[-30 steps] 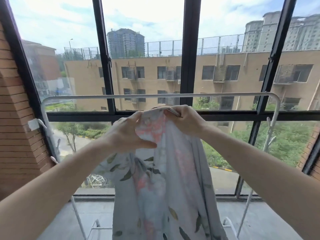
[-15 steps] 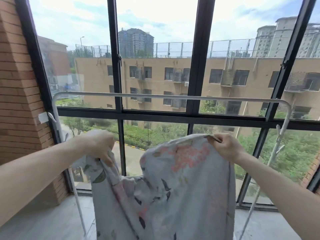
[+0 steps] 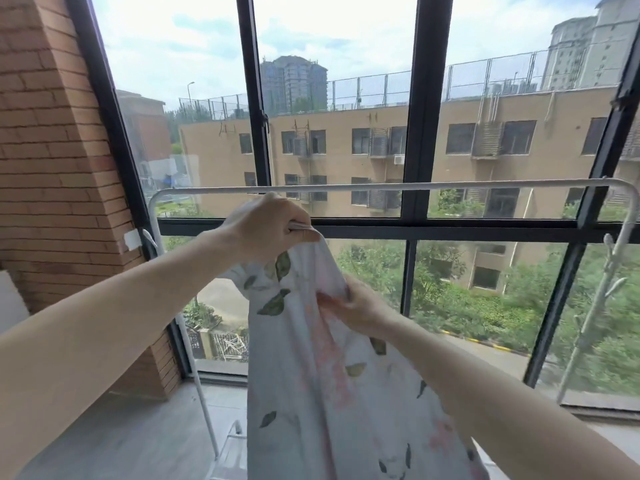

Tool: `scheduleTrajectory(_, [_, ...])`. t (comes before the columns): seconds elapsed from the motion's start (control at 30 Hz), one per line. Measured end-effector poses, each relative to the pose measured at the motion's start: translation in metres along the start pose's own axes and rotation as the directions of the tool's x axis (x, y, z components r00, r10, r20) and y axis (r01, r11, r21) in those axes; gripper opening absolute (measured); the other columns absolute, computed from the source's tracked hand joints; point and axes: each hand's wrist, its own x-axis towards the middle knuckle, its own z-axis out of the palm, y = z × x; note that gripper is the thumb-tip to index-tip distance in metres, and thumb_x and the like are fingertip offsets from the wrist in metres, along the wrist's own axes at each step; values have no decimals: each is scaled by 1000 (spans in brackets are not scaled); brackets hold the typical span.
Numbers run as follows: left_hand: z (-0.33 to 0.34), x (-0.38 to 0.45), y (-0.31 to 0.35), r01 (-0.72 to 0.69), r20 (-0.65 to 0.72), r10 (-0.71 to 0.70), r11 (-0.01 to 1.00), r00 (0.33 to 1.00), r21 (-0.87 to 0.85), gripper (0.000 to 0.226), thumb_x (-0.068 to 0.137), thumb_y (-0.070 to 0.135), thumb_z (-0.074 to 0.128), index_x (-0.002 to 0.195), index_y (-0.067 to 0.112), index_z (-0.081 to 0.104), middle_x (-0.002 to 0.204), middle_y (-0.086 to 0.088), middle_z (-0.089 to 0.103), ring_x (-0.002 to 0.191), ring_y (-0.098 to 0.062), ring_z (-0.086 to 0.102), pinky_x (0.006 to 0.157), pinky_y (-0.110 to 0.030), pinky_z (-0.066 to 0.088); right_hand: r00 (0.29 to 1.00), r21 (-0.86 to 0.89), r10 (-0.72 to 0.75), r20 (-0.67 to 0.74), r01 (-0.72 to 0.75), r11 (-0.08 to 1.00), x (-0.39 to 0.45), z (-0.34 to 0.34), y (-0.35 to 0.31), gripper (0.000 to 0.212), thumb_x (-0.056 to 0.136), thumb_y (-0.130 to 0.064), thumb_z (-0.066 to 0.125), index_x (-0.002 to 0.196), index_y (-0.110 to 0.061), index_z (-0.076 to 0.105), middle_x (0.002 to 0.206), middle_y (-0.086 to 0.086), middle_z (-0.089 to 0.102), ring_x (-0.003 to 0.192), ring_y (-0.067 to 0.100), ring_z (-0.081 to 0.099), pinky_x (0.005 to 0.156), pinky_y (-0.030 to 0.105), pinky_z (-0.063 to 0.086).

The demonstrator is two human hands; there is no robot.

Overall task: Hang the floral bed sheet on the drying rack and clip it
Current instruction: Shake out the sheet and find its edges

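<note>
Up high, a bunched edge of the floral bed sheet (image 3: 311, 368) is gripped by the left hand (image 3: 266, 226), just below the drying rack (image 3: 381, 187) rail. Lower down, the hanging cloth is pinched by the right hand (image 3: 360, 306).

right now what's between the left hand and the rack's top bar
Nothing in the head view: the left hand grips the floral sheet just under the top bar, only window behind the gap.

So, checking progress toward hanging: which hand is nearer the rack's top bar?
Left. The left hand grips the sheet just below the top bar; the right hand pinches it lower.
</note>
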Motion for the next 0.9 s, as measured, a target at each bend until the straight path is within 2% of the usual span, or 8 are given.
scheduleTrajectory(0.03, [-3, 0, 0, 5, 5, -5, 1000, 1000, 9, 43, 89, 62, 65, 68, 25, 65, 60, 13, 57, 60, -6, 56, 54, -28, 44, 998, 88, -25, -57, 30, 996, 6, 2, -5, 25, 97, -49, 63, 95, -24, 64, 86, -6, 66, 73, 13, 60, 63, 29, 47])
scheduleTrajectory(0.1, [-8, -7, -10, 92, 65, -96, 994, 993, 52, 49, 82, 71, 66, 65, 25, 62, 60, 10, 60, 60, -10, 58, 57, -30, 48, 982, 223, -45, -181, 86, 971, 13, -4, -7, 37, 104, -30, 57, 70, -18, 49, 60, -5, 48, 52, 13, 41, 46, 26, 30])
scheduleTrajectory(0.23, [-2, -39, -35, 389, 303, -433, 900, 849, 198, 40, 78, 71, 73, 74, 31, 74, 68, 9, 71, 66, -11, 66, 55, -26, 47, 930, 216, -107, -351, 192, 957, 19, -41, -12, 36, 100, -11, 52, 66, -16, 41, 55, -7, 32, 47, 9, 27, 43, 23, 18])
scheduleTrajectory(0.33, [4, -59, -51, 587, 430, -489, 800, 759, -125, 27, 90, 67, 64, 86, 44, 79, 75, 13, 77, 70, -9, 71, 63, -27, 54, 919, 138, -162, -358, 224, 965, 21, -62, -26, 35, 99, -15, 53, 66, -10, 41, 60, 0, 32, 53, 15, 28, 44, 25, 19])
scheduleTrajectory(0.5, [-4, -53, -78, 634, 206, -608, 669, 767, -389, 33, 96, 45, 66, 76, 21, 76, 67, 7, 72, 68, -21, 66, 68, -34, 52, 897, 58, -167, -409, 208, 976, 20, -85, -22, 42, 97, -20, 57, 62, -20, 35, 56, -4, 30, 50, 12, 26, 44, 25, 20])
scheduleTrajectory(0.6, [-14, -41, -76, 555, 48, -568, 778, 822, -293, 49, 87, 67, 58, 70, 23, 70, 66, 7, 70, 67, -22, 66, 70, -37, 53, 901, 37, -157, -405, 188, 981, 21, -96, -12, 44, 97, -24, 59, 61, -19, 33, 56, -4, 29, 50, 12, 26, 45, 25, 19])
scheduleTrajectory(0.8, [-45, -11, -57, 565, 27, -564, 824, 825, -46, 38, 101, 40, 60, 65, 32, 68, 65, 9, 67, 70, -22, 66, 68, -35, 53, 930, -11, -135, -343, 140, 990, 25, -120, -15, 48, 100, -33, 60, 61, -19, 37, 53, -4, 32, 44, 11, 27, 43, 24, 21])
scheduleTrajectory(0.9, [-64, 6, -55, 630, 62, -627, 769, 777, -112, 35, 102, 34, 59, 70, 24, 70, 71, -5, 71, 77, -30, 69, 67, -37, 54, 920, -9, -150, -363, 158, 987, 32, -146, -48, 52, 102, -34, 59, 57, -20, 39, 49, -8, 36, 39, 7, 31, 43, 24, 26])
